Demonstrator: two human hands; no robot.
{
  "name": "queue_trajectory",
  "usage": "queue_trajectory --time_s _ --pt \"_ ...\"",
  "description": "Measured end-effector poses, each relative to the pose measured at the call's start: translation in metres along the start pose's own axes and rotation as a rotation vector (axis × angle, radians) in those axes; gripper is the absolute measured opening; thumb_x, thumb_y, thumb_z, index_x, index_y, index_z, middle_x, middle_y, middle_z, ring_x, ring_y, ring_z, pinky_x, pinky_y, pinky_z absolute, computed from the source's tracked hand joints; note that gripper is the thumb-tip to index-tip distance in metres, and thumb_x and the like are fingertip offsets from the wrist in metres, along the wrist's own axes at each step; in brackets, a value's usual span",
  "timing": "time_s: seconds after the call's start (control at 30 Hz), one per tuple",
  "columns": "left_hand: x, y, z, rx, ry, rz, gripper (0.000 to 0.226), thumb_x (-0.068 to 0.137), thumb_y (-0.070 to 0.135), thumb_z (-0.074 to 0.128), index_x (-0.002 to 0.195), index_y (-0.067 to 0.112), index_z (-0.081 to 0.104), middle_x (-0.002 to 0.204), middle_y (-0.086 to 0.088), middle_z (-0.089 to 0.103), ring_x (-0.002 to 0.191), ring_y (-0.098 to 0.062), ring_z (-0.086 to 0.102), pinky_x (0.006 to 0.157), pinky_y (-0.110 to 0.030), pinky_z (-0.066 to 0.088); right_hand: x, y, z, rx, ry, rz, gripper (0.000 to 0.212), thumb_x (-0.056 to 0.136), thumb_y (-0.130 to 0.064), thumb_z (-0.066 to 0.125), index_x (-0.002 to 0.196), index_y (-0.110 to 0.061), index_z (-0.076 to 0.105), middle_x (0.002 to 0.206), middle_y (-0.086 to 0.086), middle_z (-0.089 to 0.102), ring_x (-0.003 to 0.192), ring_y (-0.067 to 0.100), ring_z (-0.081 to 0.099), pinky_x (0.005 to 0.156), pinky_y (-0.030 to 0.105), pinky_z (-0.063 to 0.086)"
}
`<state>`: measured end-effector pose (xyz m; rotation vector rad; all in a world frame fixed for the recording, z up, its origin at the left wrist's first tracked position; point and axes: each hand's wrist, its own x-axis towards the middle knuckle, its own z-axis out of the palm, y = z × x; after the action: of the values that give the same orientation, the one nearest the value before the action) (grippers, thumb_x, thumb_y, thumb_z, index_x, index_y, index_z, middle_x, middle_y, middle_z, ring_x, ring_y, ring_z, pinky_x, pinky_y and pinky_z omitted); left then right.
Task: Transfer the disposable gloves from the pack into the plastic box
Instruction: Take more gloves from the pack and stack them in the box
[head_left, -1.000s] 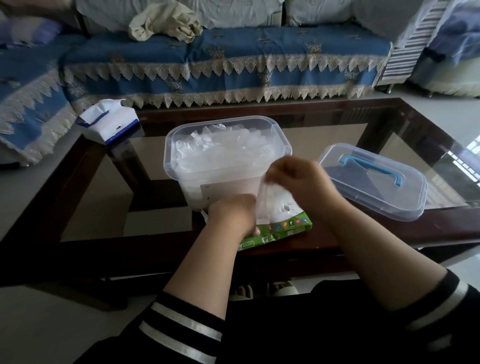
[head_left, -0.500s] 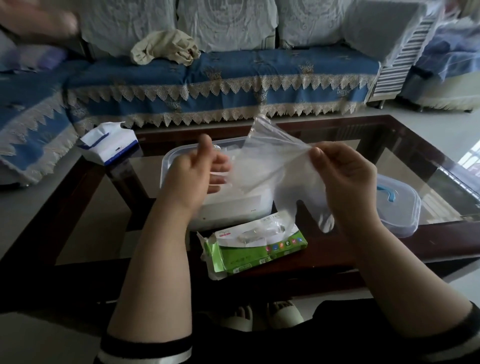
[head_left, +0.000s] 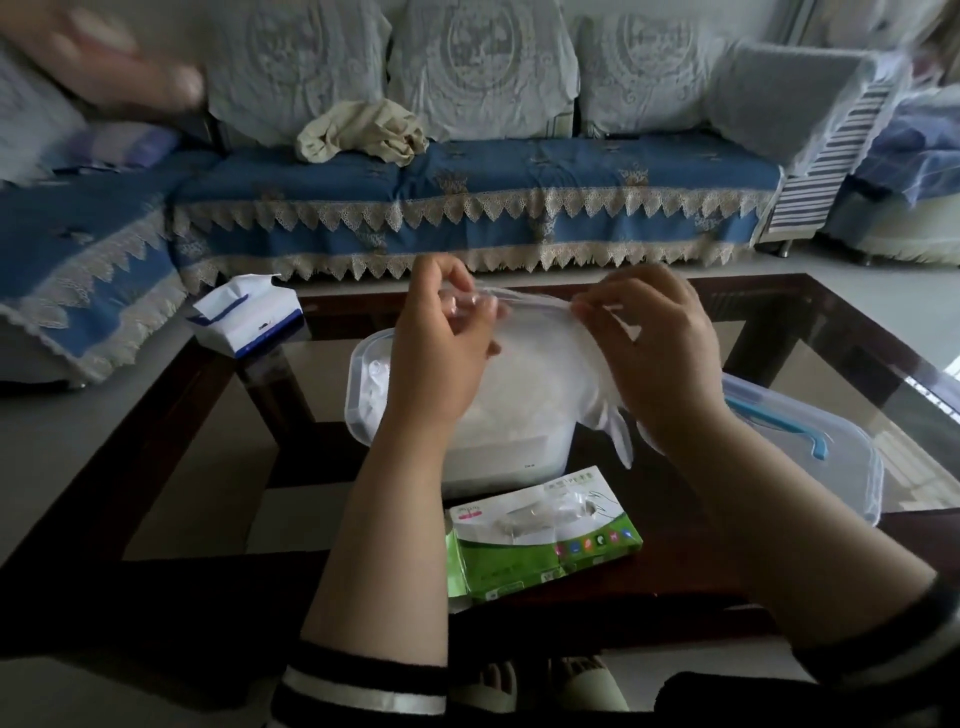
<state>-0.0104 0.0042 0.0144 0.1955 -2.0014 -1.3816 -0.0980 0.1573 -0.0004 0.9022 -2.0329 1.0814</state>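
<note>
A clear disposable glove (head_left: 545, 343) hangs stretched between my hands above the plastic box (head_left: 358, 395). My left hand (head_left: 441, 348) pinches its cuff on the left side, and my right hand (head_left: 660, 343) pinches the cuff on the right. The glove's fingers dangle down past my right wrist. Inside the clear box lie several loose gloves. The green and white glove pack (head_left: 540, 540) lies flat on the table's near edge, in front of the box.
The box's clear lid (head_left: 810, 457) with a blue handle lies to the right on the glass coffee table (head_left: 831, 332). A white and blue tissue pack (head_left: 247, 317) sits at the table's far left. A blue sofa stands behind.
My hands lifted a glove out of the pack and raised it. Both hands now pull the cuff flat and level over the box.
</note>
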Motion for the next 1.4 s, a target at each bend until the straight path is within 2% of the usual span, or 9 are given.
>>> queue_trajectory --time_s 0.13,0.33,0.47,0.6,0.77,0.87,0.97,1.13,1.4 --pt "0.02 -0.037 -0.014 0.336 0.097 -0.056 0.029 0.097 0.005 0.049 0.084 0.031 0.054 0.095 0.013 0.065 0.078 -0.007 0.061 0.07 -0.026 0.051 0.038 0.008 0.039 -0.229 -0.109 -0.311 0.026 0.087 -0.037 0.056 0.091 -0.018 0.073 0.097 0.005 0.06 0.092 0.026 0.052 0.085 0.037 0.041" --pt "0.027 -0.066 -0.023 0.866 -0.126 -0.244 0.034 0.097 0.024 0.056 0.131 0.021 0.055 0.134 -0.002 0.052 0.122 -0.024 0.049 0.1 -0.042 0.045 0.045 0.028 0.093 -0.299 -0.548 -0.557 0.026 0.089 -0.034 0.049 0.095 -0.022 0.071 0.093 -0.001 0.066 0.09 0.021 0.059 0.081 0.038 0.046" --pt "0.027 -0.069 -0.027 1.155 -0.373 -0.364 0.057 0.087 0.042 0.066 0.139 0.023 0.049 0.154 -0.004 0.026 0.141 -0.031 0.018 0.115 -0.055 0.022 0.04 0.033 0.115 -0.323 -0.844 -0.489 0.021 0.097 -0.03 0.05 0.109 -0.022 0.066 0.101 -0.003 0.064 0.086 0.017 0.061 0.071 0.031 0.05" --pt "0.029 -0.071 -0.03 1.211 -0.475 -0.499 0.048 0.089 0.032 0.067 0.134 0.037 0.053 0.161 0.002 -0.022 0.146 -0.034 -0.021 0.114 -0.062 -0.002 0.037 0.032 0.129 -0.497 -1.119 -0.348 0.03 0.098 -0.043 0.044 0.11 -0.023 0.063 0.098 -0.005 0.066 0.084 0.015 0.061 0.068 0.028 0.046" --pt "0.033 -0.077 -0.032 1.256 -0.535 -0.597 0.053 0.086 0.039 0.068 0.136 0.038 0.052 0.156 0.006 -0.033 0.144 -0.032 -0.027 0.114 -0.062 -0.005 0.03 0.016 0.138 -0.351 -1.419 -0.001 0.065 0.09 -0.068 0.031 0.086 -0.01 0.06 0.086 0.003 0.062 0.078 0.016 0.056 0.083 0.031 0.039" --pt "0.035 -0.081 -0.031 1.275 -0.544 -0.619 0.057 0.087 0.036 0.067 0.141 0.036 0.048 0.155 0.007 -0.036 0.144 -0.031 -0.027 0.114 -0.062 -0.003 0.019 0.018 0.142 -0.431 -1.517 -0.055 0.046 0.099 -0.043 0.041 0.124 -0.006 0.052 0.124 0.011 0.055 0.108 0.024 0.053 0.094 0.031 0.038" --pt "0.036 -0.08 -0.031 1.317 -0.569 -0.609 0.06 0.09 0.03 0.064 0.146 0.035 0.042 0.154 0.005 -0.038 0.145 -0.032 -0.026 0.115 -0.062 -0.002 0.013 0.019 0.142 -0.447 -1.535 -0.011 0.046 0.102 -0.025 0.038 0.144 -0.008 0.033 0.144 0.016 0.035 0.127 0.03 0.041 0.105 0.037 0.033" --pt "0.036 -0.08 -0.03 1.313 -0.556 -0.615 0.062 0.091 0.027 0.063 0.147 0.036 0.039 0.154 0.005 -0.038 0.145 -0.031 -0.026 0.115 -0.061 -0.002 0.032 0.012 0.113 -0.319 -1.422 0.032 0.069 0.092 -0.036 0.06 0.149 -0.013 0.028 0.147 0.008 0.041 0.132 0.023 0.042 0.108 0.033 0.032" --pt "0.033 -0.078 -0.033 1.286 -0.483 -0.596 0.051 0.091 0.021 0.06 0.139 0.035 0.05 0.159 0.005 -0.026 0.147 -0.032 -0.019 0.115 -0.061 0.002 0.041 0.014 0.066 -0.117 -0.753 0.02 0.017 0.09 -0.022 0.064 0.105 -0.016 0.069 0.102 -0.003 0.068 0.074 0.0 0.052 0.073 0.013 0.039"
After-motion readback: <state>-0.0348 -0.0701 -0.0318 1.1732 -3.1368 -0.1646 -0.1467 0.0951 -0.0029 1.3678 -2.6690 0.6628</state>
